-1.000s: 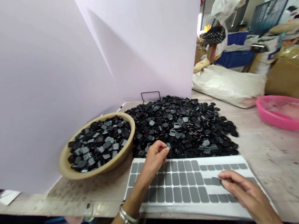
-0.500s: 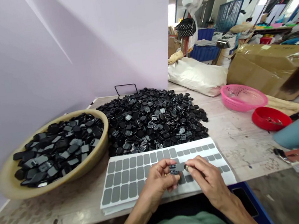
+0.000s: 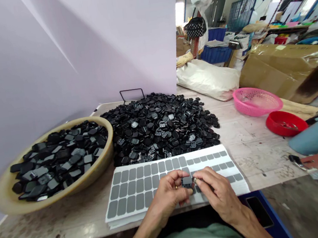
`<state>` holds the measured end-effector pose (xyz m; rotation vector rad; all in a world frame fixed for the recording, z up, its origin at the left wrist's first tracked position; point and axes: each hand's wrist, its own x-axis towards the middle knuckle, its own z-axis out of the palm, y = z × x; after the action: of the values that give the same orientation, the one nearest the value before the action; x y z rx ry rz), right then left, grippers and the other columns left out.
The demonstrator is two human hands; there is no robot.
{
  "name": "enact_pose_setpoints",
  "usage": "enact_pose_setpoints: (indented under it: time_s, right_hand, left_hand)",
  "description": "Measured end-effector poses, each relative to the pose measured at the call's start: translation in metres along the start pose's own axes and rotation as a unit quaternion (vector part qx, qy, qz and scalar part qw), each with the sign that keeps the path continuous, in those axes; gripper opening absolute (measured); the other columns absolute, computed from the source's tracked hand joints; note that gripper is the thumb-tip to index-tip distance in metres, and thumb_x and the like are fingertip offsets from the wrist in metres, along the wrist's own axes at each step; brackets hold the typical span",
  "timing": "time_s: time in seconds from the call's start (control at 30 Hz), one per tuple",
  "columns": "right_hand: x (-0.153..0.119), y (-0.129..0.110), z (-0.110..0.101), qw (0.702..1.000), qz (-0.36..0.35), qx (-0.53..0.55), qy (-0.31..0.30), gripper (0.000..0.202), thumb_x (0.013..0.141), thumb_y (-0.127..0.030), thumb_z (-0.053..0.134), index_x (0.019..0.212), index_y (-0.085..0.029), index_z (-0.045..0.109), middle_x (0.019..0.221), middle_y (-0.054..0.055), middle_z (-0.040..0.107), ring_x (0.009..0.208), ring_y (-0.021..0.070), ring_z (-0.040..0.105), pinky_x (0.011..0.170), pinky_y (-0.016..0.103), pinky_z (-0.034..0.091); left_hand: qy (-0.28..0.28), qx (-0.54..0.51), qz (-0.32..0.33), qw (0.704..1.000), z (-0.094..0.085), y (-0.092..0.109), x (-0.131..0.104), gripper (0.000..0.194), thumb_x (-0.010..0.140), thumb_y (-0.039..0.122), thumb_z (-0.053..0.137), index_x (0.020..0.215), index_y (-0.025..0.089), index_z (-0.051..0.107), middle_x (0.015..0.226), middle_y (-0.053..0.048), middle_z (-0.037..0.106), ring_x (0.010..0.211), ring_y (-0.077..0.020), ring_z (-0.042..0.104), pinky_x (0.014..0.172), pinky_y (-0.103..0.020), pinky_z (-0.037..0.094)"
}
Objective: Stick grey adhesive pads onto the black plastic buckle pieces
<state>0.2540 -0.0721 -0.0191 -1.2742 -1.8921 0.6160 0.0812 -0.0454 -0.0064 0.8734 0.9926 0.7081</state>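
- Since a second ago, left hand (image 3: 168, 192) has moved from the black pile (image 3: 163, 130) to above the grey-patched sheet (image 3: 140, 186).
- It pinches a black piece (image 3: 186, 185), grey face (image 3: 187, 179) toward the camera; fingers partly cover it, so its long axis is unclear.
- Right hand (image 3: 218, 189): fingertips bent just beside the piece's right edge; I cannot tell whether they grip anything.

soft light; shadow slants over pale panel (image 3: 124, 33); edges stretched
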Motion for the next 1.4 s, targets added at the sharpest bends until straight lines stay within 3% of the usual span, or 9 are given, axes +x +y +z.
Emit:
enact_pose_setpoints:
  time_s: [0.3, 1.07, 1.4]
  right_hand:
    - [0.001, -0.002, 0.003, 1.000, 0.009, -0.002, 0.005, 0.020, 0.093, -0.019, 0.040, 0.099, -0.021, 0.058, 0.085, 0.004, 0.059, 0.078, 0.0170, 0.058, 0.069, 0.028, 0.047]
    - [0.001, -0.001, 0.005, 0.999, 0.000, -0.042, -0.030, 0.022, 0.092, -0.016, 0.039, 0.099, -0.021, 0.059, 0.084, 0.004, 0.058, 0.078, 0.0181, 0.057, 0.068, 0.030, 0.045]
    - [0.003, -0.005, 0.009, 0.996, -0.012, -0.076, -0.037, 0.023, 0.092, -0.013, 0.038, 0.097, -0.020, 0.060, 0.084, 0.005, 0.058, 0.077, 0.0178, 0.057, 0.069, 0.029, 0.046]
  left_hand:
    - [0.001, -0.012, 0.008, 1.000, -0.004, -0.010, 0.008, 0.043, 0.056, 0.020, 0.079, 0.094, 0.015, 0.059, 0.050, 0.010, 0.044, 0.039, -0.0072, 0.051, 0.038, -0.016, 0.034]
    - [-0.003, -0.027, 0.009, 1.000, -0.007, -0.015, 0.012, 0.045, 0.053, 0.021, 0.079, 0.091, 0.014, 0.057, 0.056, 0.006, 0.056, 0.040, -0.0073, 0.050, 0.037, -0.016, 0.035]
    - [-0.009, 0.002, 0.028, 1.000, -0.006, -0.009, 0.004, 0.030, 0.076, 0.039, 0.065, 0.090, 0.013, 0.058, 0.047, 0.003, 0.053, 0.040, -0.0070, 0.042, 0.040, -0.017, 0.029]
